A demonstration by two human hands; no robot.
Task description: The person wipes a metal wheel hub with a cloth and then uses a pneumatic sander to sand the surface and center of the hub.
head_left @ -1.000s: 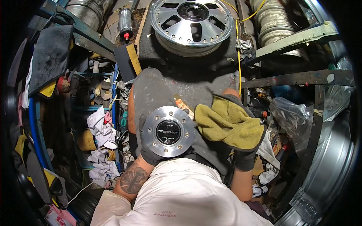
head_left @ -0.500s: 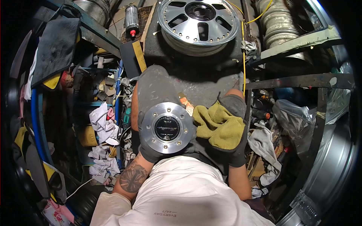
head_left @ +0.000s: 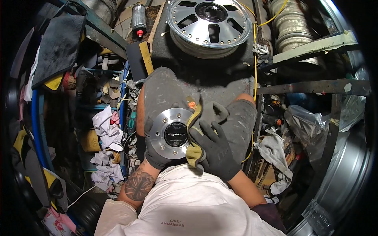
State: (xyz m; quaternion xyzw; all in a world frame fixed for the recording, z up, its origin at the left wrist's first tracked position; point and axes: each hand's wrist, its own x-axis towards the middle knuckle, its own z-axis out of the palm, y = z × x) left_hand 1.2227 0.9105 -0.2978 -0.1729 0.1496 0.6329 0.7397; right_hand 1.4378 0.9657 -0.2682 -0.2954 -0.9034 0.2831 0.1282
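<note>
My left hand (head_left: 154, 152), in a dark glove, grips a round silver wheel centre cap (head_left: 160, 142) from its left side. The cap has bolts around its rim and a black centre with lettering. At its right edge my right hand (head_left: 218, 153), also gloved, holds a cloth (head_left: 193, 154), yellow-green on one face and grey on the other. Some fingers of this hand are stretched apart; the cloth is pinched near the thumb and stands folded against the cap. The cap is above my lap, and its right edge is hidden behind the cloth.
A polished wheel rim (head_left: 210, 29) lies on a dark padded stand ahead. Crumpled rags (head_left: 106, 126) fill a crate at left. A metal frame (head_left: 315, 84), a grey rag (head_left: 273, 153) and a plastic bag (head_left: 305, 122) are at right. A yellow cord (head_left: 255, 67) runs beside the stand.
My right hand has moved left with the cloth, from beside the cap to its right edge. The cloth has turned, now showing its grey face. The cap has turned slightly.
</note>
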